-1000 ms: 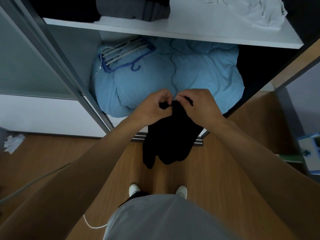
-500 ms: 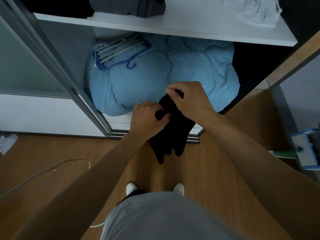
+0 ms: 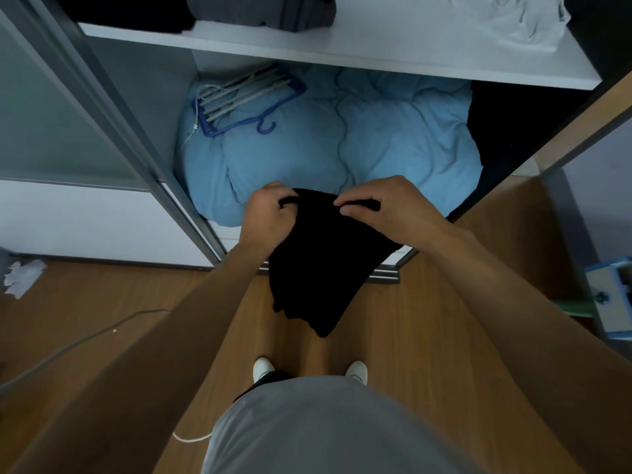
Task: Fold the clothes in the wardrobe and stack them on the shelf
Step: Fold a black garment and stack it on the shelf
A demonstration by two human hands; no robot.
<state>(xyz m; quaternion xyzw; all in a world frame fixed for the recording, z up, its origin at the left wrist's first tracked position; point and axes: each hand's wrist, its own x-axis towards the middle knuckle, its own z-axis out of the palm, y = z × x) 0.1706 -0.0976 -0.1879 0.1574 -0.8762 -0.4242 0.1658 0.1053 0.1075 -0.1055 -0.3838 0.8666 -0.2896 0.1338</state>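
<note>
A black garment hangs in the air in front of the open wardrobe, folded narrow, its lower end pointing at the floor. My left hand grips its top left corner and my right hand pinches its top right corner. Above, the white shelf carries a folded grey stack at the left, a black pile further left and a crumpled white garment at the right.
A light blue duvet fills the wardrobe floor, with a bundle of blue and white hangers on it. The sliding door frame stands at the left. A cable and a white rag lie on the wooden floor; a blue-white box sits right.
My hands have pulled apart along the garment's top edge, spreading it wider. Half a second ago my left hand was lower on the cloth; now both hold the top at the same height.
</note>
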